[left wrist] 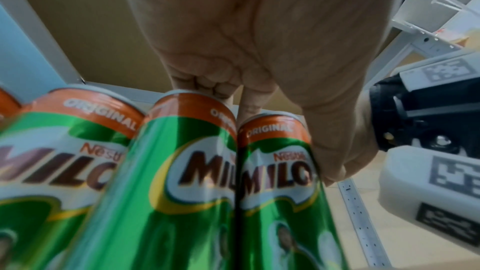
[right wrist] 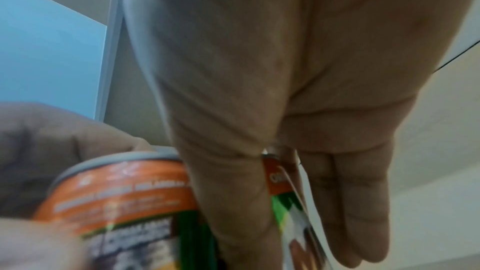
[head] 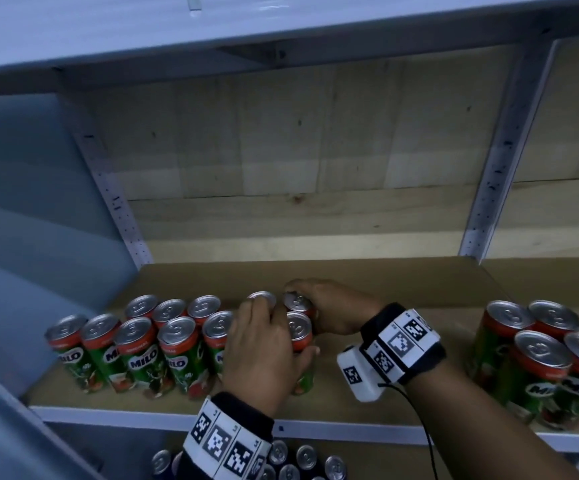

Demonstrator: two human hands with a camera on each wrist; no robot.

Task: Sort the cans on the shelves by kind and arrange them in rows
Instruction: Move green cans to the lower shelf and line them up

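Note:
Green Milo cans with orange collars stand in two rows on the left of the cardboard-lined shelf [head: 402,282]. My left hand [head: 291,336] reaches over the right end of the rows. Its thumb wraps the front end can [head: 300,332] and its fingers curl over the neighbouring tops. The left wrist view shows that thumb beside the end can [left wrist: 275,171], with my left hand [left wrist: 270,130] above. My right hand [head: 303,306] grips the back-row can [head: 296,301] between thumb and fingers. Close up, my right hand [right wrist: 298,233] holds this can [right wrist: 279,180]; a second can [right wrist: 124,192] is blurred.
A second cluster of Milo cans [head: 537,351] stands at the shelf's right end. Bare cardboard lies between the two groups. Dark cans [head: 291,462] sit on the shelf below. White perforated uprights [head: 503,150] flank the bay, and an upper shelf [head: 246,29] overhangs it.

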